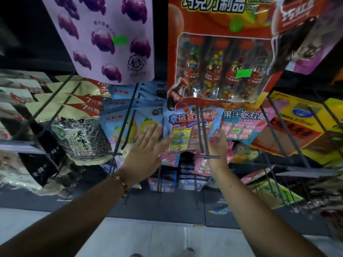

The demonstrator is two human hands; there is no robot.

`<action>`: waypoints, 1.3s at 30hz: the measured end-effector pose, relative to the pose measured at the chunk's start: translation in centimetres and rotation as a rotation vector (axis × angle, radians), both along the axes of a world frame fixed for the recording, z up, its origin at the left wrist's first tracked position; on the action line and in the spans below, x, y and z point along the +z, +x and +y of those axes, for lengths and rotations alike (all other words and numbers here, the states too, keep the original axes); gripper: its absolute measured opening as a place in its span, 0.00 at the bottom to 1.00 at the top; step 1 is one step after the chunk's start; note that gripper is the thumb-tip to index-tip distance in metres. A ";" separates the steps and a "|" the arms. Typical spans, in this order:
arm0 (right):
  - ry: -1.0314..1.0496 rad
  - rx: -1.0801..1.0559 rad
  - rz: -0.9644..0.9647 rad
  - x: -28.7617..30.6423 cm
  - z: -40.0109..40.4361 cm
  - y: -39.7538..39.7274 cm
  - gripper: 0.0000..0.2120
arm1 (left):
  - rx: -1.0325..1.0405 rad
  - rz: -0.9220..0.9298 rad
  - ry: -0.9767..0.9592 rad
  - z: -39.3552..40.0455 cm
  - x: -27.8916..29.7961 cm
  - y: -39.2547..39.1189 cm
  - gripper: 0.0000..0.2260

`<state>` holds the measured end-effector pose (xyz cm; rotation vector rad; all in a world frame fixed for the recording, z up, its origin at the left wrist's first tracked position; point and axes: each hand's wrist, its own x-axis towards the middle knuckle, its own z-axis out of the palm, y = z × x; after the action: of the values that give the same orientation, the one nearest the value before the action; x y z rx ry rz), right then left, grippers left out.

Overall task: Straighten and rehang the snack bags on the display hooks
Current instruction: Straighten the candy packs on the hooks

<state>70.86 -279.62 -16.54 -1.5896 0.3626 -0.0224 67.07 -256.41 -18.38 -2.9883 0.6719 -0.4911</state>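
Bracketing blue candy bag (187, 130) on both sides: left hand (148, 145) flat, fingers spread, pressed to bag's left edge; right hand (217, 145) at right edge, grip partly hidden behind hook wire (201, 132), cannot tell if closed. Bag hangs mid-rack on that hook, below red chocolate pack (222, 58), beside pink gummy bag (243, 125). Step: squaring bag. Next probably: level it, seat hole fully on hook.

Dim aisle; pale tiled floor (167, 238) below.
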 end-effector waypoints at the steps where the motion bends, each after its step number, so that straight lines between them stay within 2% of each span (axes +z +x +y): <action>1: -0.022 0.005 -0.012 0.1 -0.1 -0.6 0.43 | 0.001 -0.007 -0.018 0.4 -0.1 -0.7 0.32; 4: -0.107 -0.045 -0.158 -0.1 0.6 -3.0 0.23 | 0.108 -0.001 -0.188 0.9 -0.6 -3.7 0.35; 6: -0.165 -0.022 -0.160 -0.8 2.5 -5.2 0.24 | 0.271 0.044 -0.322 1.2 -0.9 -5.7 0.35; 9: -0.216 0.217 -0.180 -2.0 6.4 -7.9 0.21 | 0.458 0.136 -0.587 2.3 -1.2 -6.2 0.39; 11: -0.208 0.322 -0.151 -1.3 8.9 -8.4 0.19 | 0.471 0.149 -0.745 3.0 -0.9 -5.6 0.42; 13: -0.166 0.337 -0.115 -0.3 10.7 -7.4 0.18 | 0.434 0.153 -0.813 3.6 -0.2 -4.5 0.44; 15: -0.140 0.287 -0.082 0.1 11.7 -5.8 0.22 | 0.407 0.174 -0.812 4.4 0.0 -3.2 0.45; 17: -0.173 0.225 -0.067 0.9 12.3 -4.9 0.29 | 0.372 0.204 -0.790 5.3 -0.1 -2.2 0.41; 18: -0.198 0.206 -0.057 1.3 12.5 -4.8 0.29 | 0.351 0.207 -0.778 5.6 -0.3 -1.8 0.40; 21: -0.207 0.161 -0.073 1.8 12.2 -4.6 0.20 | 0.329 0.206 -0.787 5.9 -0.2 -2.0 0.41; 24: -0.305 0.112 -0.098 1.8 11.1 -5.1 0.15 | 0.301 0.197 -0.737 5.8 -0.1 -3.1 0.42; 26: -0.323 0.033 -0.127 1.6 9.5 -5.2 0.15 | 0.309 0.190 -0.675 5.8 -0.2 -3.8 0.42; 29: -0.209 -0.139 -0.083 1.5 6.2 -4.9 0.12 | 0.256 0.162 -0.477 4.5 -0.2 -5.2 0.39; 31: -0.161 -0.155 -0.060 1.9 4.0 -4.5 0.08 | 0.144 0.163 -0.425 2.7 0.0 -6.0 0.35; 32: -0.139 -0.122 -0.044 2.0 3.1 -4.2 0.13 | 0.089 0.172 -0.439 1.7 0.2 -6.2 0.34; 34: -0.075 -0.059 0.006 2.0 1.4 -3.2 0.30 | 0.009 0.227 -0.489 -0.3 0.9 -6.2 0.34; 36: -0.114 -0.022 0.088 2.2 0.1 -2.2 0.32 | -0.015 0.303 -0.520 -2.2 1.5 -5.5 0.34; 39: -0.048 0.070 -0.008 3.8 -0.5 -0.9 0.35 | -0.003 0.356 -0.564 -4.6 2.6 -4.1 0.37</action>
<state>69.96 -280.09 -12.73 -1.6482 0.3020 0.0161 62.97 -261.04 -15.75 -3.6617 0.6443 -0.1591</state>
